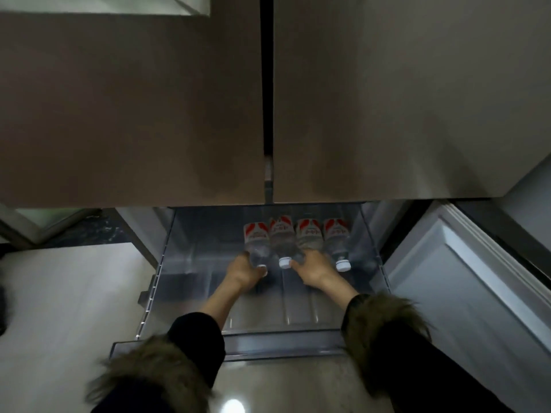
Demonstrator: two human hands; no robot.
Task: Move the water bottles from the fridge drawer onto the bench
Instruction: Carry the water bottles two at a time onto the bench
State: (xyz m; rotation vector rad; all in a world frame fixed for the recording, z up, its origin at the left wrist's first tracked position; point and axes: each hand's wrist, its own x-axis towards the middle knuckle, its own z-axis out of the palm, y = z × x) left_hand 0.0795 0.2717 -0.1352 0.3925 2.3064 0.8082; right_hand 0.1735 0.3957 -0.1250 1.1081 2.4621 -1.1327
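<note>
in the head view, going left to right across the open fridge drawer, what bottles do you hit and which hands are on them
first bottle, gripped by the left hand → second bottle → third bottle, gripped by the right hand → fourth bottle, untouched

We are in a home kitchen: a fridge with 2 brown upper doors (131, 108) stands before us, its clear pull-out drawer (185, 263) open over a pale glossy floor (65, 293), beside a dark marbled surface (86, 228).
</note>
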